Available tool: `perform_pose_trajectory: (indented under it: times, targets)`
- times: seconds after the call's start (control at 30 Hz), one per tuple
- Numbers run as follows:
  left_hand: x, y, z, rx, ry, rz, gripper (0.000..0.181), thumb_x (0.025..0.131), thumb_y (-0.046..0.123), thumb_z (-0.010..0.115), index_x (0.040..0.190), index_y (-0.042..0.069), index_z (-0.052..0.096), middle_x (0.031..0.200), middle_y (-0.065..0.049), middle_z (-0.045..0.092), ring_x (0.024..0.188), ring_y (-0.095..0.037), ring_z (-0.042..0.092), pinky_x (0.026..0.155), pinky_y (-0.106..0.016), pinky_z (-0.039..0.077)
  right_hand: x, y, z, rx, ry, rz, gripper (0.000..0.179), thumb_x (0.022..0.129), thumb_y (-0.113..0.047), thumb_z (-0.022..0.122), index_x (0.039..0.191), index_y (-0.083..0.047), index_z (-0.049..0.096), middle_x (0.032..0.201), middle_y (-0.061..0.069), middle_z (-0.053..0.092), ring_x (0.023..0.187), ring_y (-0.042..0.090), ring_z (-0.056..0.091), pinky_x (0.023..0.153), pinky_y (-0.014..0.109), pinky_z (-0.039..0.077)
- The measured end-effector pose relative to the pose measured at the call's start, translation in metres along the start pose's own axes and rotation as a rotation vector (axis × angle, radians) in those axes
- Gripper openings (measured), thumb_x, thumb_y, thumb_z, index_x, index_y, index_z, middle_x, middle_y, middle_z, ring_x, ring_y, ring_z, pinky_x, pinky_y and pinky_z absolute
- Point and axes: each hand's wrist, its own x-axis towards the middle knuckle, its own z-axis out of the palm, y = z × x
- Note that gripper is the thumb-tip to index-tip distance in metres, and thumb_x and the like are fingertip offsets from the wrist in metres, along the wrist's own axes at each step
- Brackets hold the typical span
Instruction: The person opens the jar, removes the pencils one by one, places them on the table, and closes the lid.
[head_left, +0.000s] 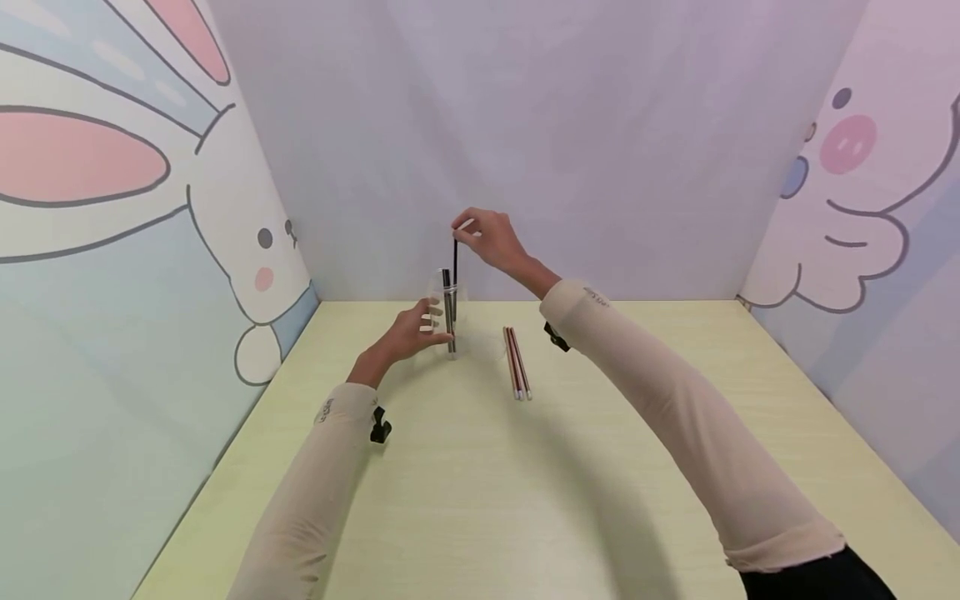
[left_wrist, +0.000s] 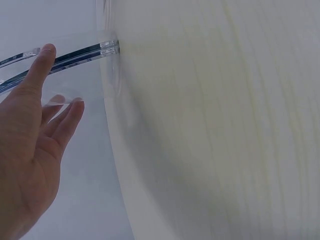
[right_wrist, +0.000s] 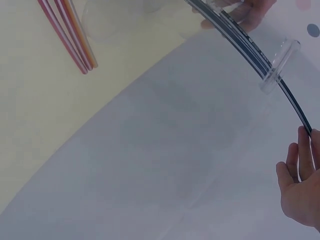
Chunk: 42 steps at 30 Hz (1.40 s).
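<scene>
A clear holder [head_left: 450,289] stands upright near the back of the table, with dark pencils [left_wrist: 80,56] inside it. My left hand [head_left: 408,332] grips it from the left, thumb on the near side and fingers around the far side. Above its rim my right hand [head_left: 491,237] pinches the top end of one dark pencil [head_left: 455,258], whose lower part is inside the holder. The right wrist view shows this pencil passing through the clear rim [right_wrist: 280,66] between the fingertips [right_wrist: 303,132] and the other pencils.
Several red-brown pencils [head_left: 517,363] lie side by side on the pale wooden table [head_left: 450,483], right of the holder. Beside them is a clear round shape [right_wrist: 106,21]; whether it belongs to the holder I cannot tell. A plain wall [head_left: 525,125] rises behind, with cartoon-printed panels on both sides.
</scene>
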Motion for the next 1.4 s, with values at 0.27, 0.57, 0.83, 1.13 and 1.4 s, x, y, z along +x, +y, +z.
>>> perform_pose_trajectory:
  times: [0.27, 0.57, 0.83, 1.13, 1.4]
  targets:
    - [-0.001, -0.005, -0.004, 0.019, 0.004, -0.002, 0.081, 0.094, 0.022, 0.081, 0.156, 0.003, 0.033, 0.153, -0.021, 0.047, 0.137, -0.041, 0.053, 0.109, -0.047, 0.054, 0.012, -0.002, -0.012, 0.019, 0.033, 0.007, 0.021, 0.105, -0.018, 0.065, 0.122, -0.007, 0.071, 0.118, 0.011, 0.075, 0.107, 0.023, 0.071, 0.092, 0.041, 0.060]
    - [0.000, -0.010, -0.006, 0.011, -0.003, 0.019, 0.084, 0.094, 0.020, 0.081, 0.157, -0.001, 0.030, 0.155, -0.027, 0.044, 0.138, -0.045, 0.051, 0.109, -0.051, 0.053, 0.023, -0.010, -0.029, 0.023, 0.088, 0.006, 0.021, 0.105, -0.020, 0.066, 0.121, -0.008, 0.072, 0.115, 0.011, 0.076, 0.104, 0.022, 0.072, 0.089, 0.039, 0.060]
    - [0.002, -0.010, -0.008, 0.011, -0.009, 0.013, 0.083, 0.094, 0.020, 0.081, 0.157, 0.001, 0.030, 0.151, -0.030, 0.047, 0.138, -0.044, 0.051, 0.110, -0.049, 0.052, 0.028, -0.013, -0.050, -0.004, 0.141, 0.006, 0.021, 0.104, -0.019, 0.067, 0.121, -0.008, 0.073, 0.116, 0.010, 0.076, 0.104, 0.022, 0.073, 0.087, 0.037, 0.059]
    - [0.001, -0.009, -0.008, 0.038, -0.018, 0.018, 0.085, 0.094, 0.020, 0.080, 0.158, 0.000, 0.028, 0.153, -0.027, 0.046, 0.139, -0.045, 0.050, 0.111, -0.049, 0.052, 0.033, -0.010, -0.066, -0.029, 0.206, 0.004, 0.021, 0.104, -0.018, 0.067, 0.120, -0.008, 0.075, 0.115, 0.009, 0.077, 0.103, 0.020, 0.073, 0.086, 0.035, 0.059]
    - [0.002, -0.009, -0.007, 0.047, -0.017, 0.033, 0.086, 0.095, 0.021, 0.080, 0.158, -0.001, 0.027, 0.152, -0.028, 0.047, 0.139, -0.046, 0.050, 0.111, -0.048, 0.052, 0.032, -0.003, -0.076, -0.020, 0.229, 0.039, 0.022, 0.104, -0.021, 0.067, 0.122, -0.011, 0.075, 0.118, 0.007, 0.077, 0.107, 0.018, 0.072, 0.091, 0.034, 0.059]
